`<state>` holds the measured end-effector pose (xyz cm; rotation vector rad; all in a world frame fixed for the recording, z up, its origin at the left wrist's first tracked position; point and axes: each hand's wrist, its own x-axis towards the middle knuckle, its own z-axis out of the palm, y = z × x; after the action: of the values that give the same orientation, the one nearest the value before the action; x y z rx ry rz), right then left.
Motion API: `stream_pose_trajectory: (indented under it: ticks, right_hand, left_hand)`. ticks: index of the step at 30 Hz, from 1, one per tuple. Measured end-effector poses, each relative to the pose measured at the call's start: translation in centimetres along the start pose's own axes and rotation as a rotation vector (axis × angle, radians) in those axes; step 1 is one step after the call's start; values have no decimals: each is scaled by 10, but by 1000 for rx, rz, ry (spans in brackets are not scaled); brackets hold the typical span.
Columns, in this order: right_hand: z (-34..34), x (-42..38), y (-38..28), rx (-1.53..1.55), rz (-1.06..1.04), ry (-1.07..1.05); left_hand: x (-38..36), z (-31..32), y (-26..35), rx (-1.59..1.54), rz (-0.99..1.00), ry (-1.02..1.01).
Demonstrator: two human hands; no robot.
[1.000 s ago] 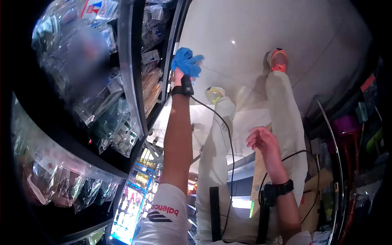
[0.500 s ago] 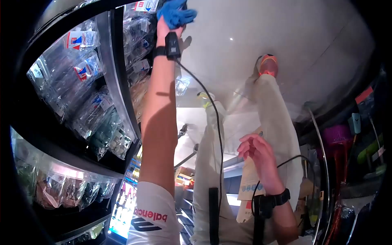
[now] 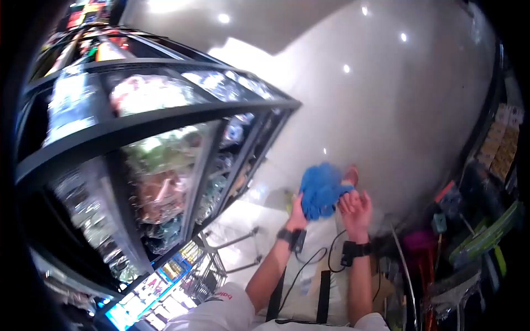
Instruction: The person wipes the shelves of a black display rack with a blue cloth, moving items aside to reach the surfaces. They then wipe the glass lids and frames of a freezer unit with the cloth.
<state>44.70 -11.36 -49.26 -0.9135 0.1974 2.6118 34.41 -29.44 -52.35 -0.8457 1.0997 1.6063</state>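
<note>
A crumpled blue cloth (image 3: 320,190) is bunched in front of my body, above my legs and the floor. My left hand (image 3: 297,212) is closed on its left side, with the fingers partly hidden behind the folds. At the cloth's right edge, my right hand (image 3: 356,211) has its fingers curled and pinched on a corner; motion blurs the fingertips. Each wrist wears a black strapped device with a cable. Below the cloth, part of a shoe (image 3: 351,174) shows.
On the left stands a dark-framed shelf rack (image 3: 165,118) with several clear-wrapped goods. A wire cart (image 3: 207,276) is below it. Brushes and a green tool (image 3: 486,234) hang at right, near stacked boxes (image 3: 499,138). Grey floor (image 3: 386,110) stretches ahead.
My left hand has come down from the shelf's far end with the blue cloth. My right hand has risen to meet it and taken its edge. The view has swung, showing more rack and floor.
</note>
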Motion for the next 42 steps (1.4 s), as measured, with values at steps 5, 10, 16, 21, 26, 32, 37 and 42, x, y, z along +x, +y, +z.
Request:
stream_pose_trajectory:
  ticks: [5,10,16,21,26,32,37,42]
  right_hand:
    - [200,-10,-76,-623,-114,-437]
    - [422,-131,-69,-1640,-509,-667]
    - [461,-348,15,-2139,0,-758]
    - [337,-441,71,-2153,22,-616]
    - [289,-404,142,-992,200,-209]
    - [361,-324,171,-654,227,-591]
    - [409,-335,196,-549,386,-726]
    - [465,-280,167,-1025,85,-894]
  left_hand:
    - [-109,48,58,285,150,-218]
    - [-173,90,126,666,470,-530]
    - [-359,104,187,739,662,-843]
    - [-477,72,179,530,747,-959]
    - [-521,64,143,402,854,-787]
    - [-562,47,173,1167,1637,-287]
    - [-605,72,187,1285,1710,98]
    - [-649,90,227,1042,1924,88]
